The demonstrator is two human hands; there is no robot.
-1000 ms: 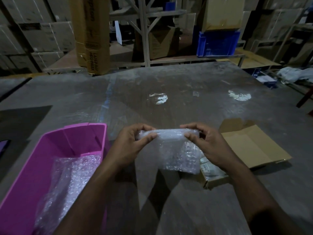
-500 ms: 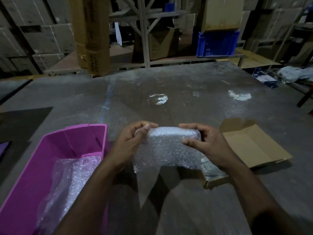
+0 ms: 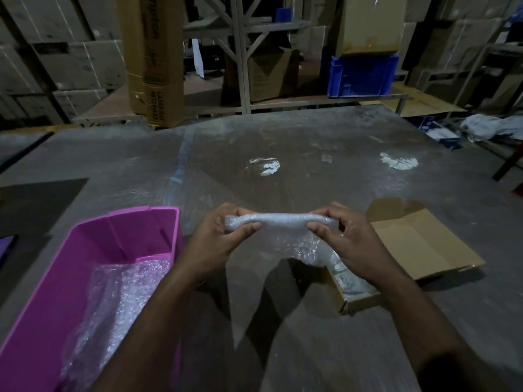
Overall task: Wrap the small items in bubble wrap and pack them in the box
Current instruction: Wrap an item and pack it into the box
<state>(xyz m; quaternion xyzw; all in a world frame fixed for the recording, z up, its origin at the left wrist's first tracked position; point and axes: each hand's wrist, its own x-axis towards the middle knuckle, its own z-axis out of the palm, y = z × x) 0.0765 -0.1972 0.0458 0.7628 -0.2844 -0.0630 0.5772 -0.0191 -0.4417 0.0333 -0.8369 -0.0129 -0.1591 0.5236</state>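
The fingers (image 3: 249,226) of the left hand (image 3: 215,241) and right hand (image 3: 351,244) pinch opposite ends of a bubble-wrapped bundle (image 3: 283,233), held above the table (image 3: 283,142) between a pink bin (image 3: 93,250) and an open cardboard box (image 3: 424,247).

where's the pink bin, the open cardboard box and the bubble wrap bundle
pink bin (image 3: 93,250): head view, inner left wall
cardboard box (image 3: 418,247): head view, open flap
bubble wrap bundle (image 3: 283,222): head view, rolled top edge
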